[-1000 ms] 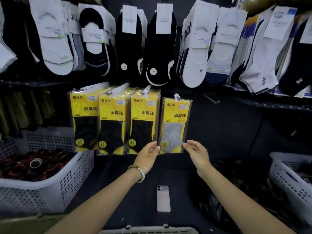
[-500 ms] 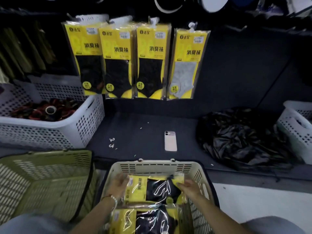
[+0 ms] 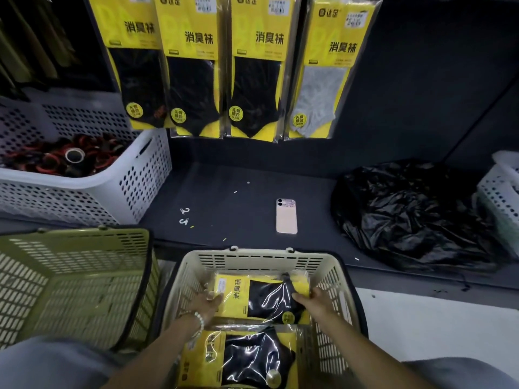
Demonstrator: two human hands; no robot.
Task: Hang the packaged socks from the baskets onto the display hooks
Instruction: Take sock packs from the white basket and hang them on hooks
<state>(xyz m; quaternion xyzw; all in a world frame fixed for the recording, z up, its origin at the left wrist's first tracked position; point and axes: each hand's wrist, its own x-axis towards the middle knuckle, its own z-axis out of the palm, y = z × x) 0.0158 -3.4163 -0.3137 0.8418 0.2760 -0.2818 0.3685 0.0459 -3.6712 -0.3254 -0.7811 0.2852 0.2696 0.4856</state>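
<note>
Head view: left hand (image 3: 206, 304) and right hand (image 3: 315, 301) grip the same sock pack (image 3: 262, 297).

Dim, wide-angle warp, plastic glare.

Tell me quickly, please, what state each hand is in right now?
Left hand: holding the left end of the far sock pack in the beige basket.
Right hand: holding that pack's right end.

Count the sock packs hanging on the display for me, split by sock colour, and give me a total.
Black sock packs: 3
Grey sock pack: 1
Total: 4
</note>
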